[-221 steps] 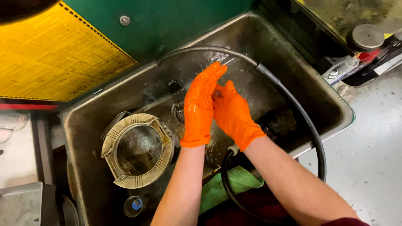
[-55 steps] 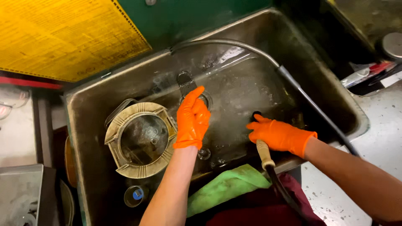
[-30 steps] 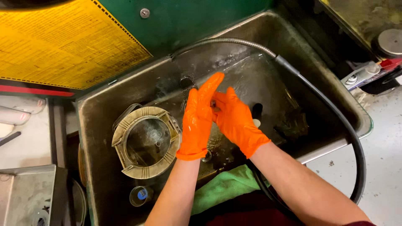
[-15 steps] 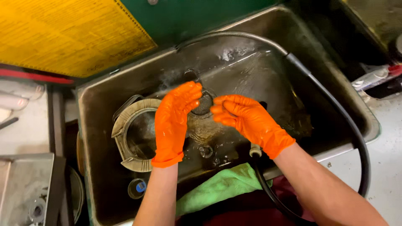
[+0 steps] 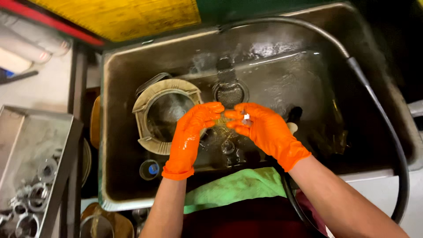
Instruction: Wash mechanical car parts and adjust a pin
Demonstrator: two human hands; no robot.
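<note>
Both gloved hands are held together over the middle of the metal sink. The right hand pinches a small pale metal piece between thumb and fingertips, fingers curled close around it. The left hand comes in from the other side with its fingers narrow and bent, their tips touching or just beside the piece; whether they share the grip I cannot tell.

As a judgement, the washing looks to be mid-way. The piece is up in the hands and above the wet sink floor rather than set aside, so it seems to be under rubbing or inspection. Other parts sit unwashed-looking in the sink: a large ribbed ring to the left, a round mesh strainer just behind the hands, a few small fittings below the hands, and a little cap with a blue centre near the front edge. A tray of metal rings waits on the counter at far left (clean or dirty, it is hard to say). A green rag hangs over the sink's front rim, and the black hose loops round the right side.

Compared with half a second ago, the hands have closed in: then they were apart with fingers spread, now the fingertips meet around the piece. The camera has also drawn nearer and shifted, so the ring and strainer sit higher in view.
</note>
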